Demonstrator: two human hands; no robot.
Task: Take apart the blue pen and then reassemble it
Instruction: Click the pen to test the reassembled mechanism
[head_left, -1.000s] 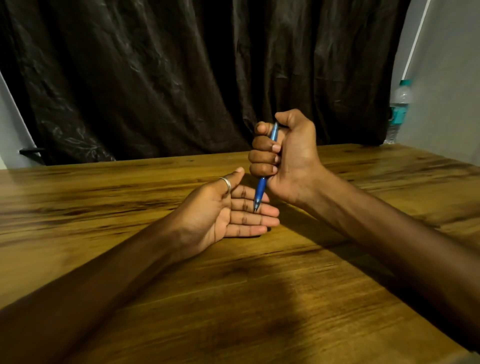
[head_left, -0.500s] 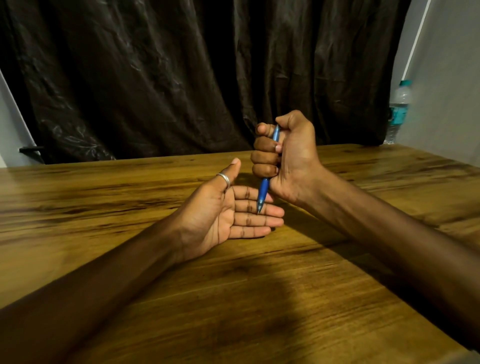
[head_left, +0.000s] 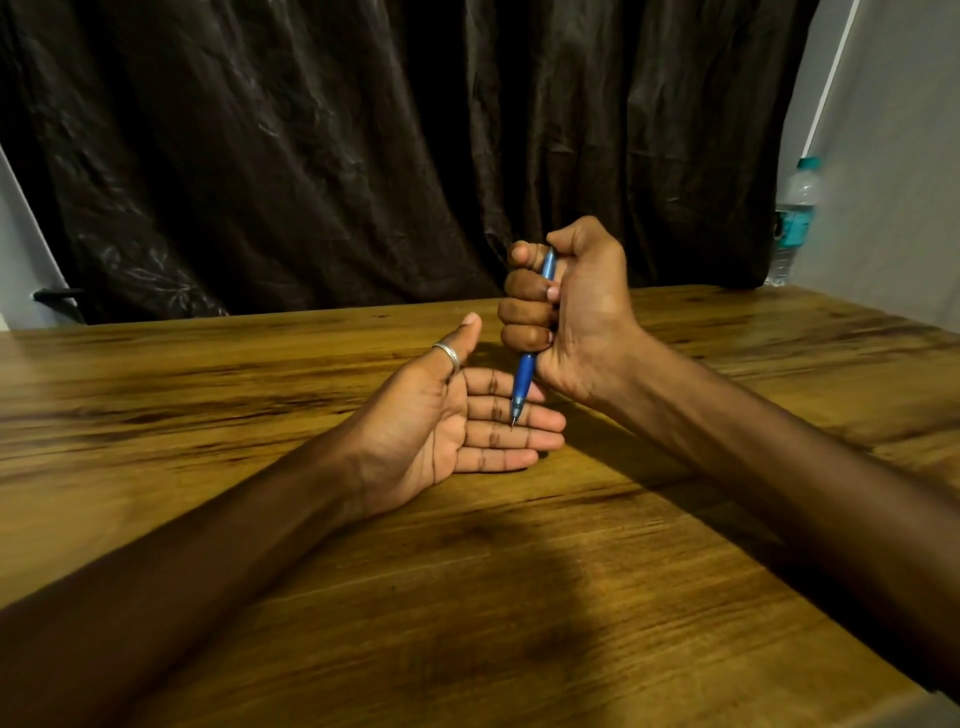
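My right hand (head_left: 576, 306) is closed in a fist around the blue pen (head_left: 523, 382), holding it upright with the tip pointing down. Most of the barrel is hidden inside the fist; the lower end and metal tip stick out below. My left hand (head_left: 447, 421) lies palm up on the wooden table (head_left: 519, 597), fingers flat and apart, with a silver ring on the thumb. The pen tip hangs just over the left fingers, and I cannot tell whether it touches them.
A clear water bottle (head_left: 792, 223) with a teal cap and label stands at the table's far right corner. A dark curtain (head_left: 363, 156) hangs behind the table. A pale wall is on the right.
My left hand has slid a little to the right under the pen, and its thumb has lifted. My right hand and the pen have stayed almost still.
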